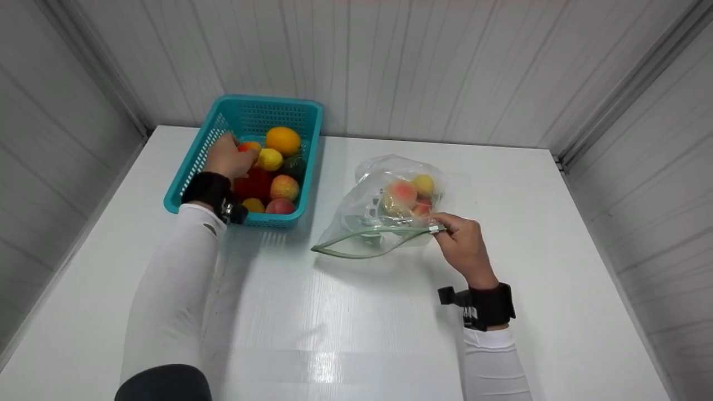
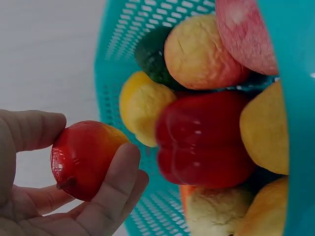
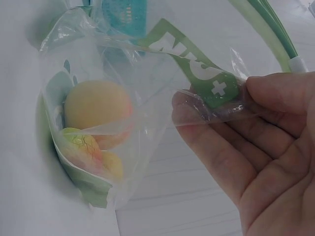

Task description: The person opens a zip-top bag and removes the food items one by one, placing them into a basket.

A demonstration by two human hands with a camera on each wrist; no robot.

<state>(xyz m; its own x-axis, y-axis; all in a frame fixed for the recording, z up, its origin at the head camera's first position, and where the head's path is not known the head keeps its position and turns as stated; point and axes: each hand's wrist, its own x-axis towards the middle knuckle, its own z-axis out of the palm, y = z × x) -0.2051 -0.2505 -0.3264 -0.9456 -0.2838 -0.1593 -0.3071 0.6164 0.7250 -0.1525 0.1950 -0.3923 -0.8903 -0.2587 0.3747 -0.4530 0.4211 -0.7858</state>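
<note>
My left hand [image 1: 229, 159] is over the teal basket [image 1: 172, 186] and grips a small red-and-yellow fruit with a short stem [image 2: 88, 160] between thumb and fingers. Below it in the basket lie a red bell pepper [image 2: 204, 140], a lemon [image 1: 270, 159], an orange [image 1: 283, 141], a peach [image 1: 284, 187] and other produce. My right hand [image 1: 462, 245] pinches the rim of a clear zip bag [image 1: 348, 209] at its slider end. The bag's mouth gapes toward me. Inside the bag sit a large peach [image 3: 98, 105], a yellow fruit [image 1: 423, 185] and a smaller reddish fruit [image 1: 422, 208].
Basket and bag stand on a white table [image 1: 334, 317], the basket at the back left, the bag right of centre. White ribbed panels [image 1: 379, 67] rise behind the table and at both sides.
</note>
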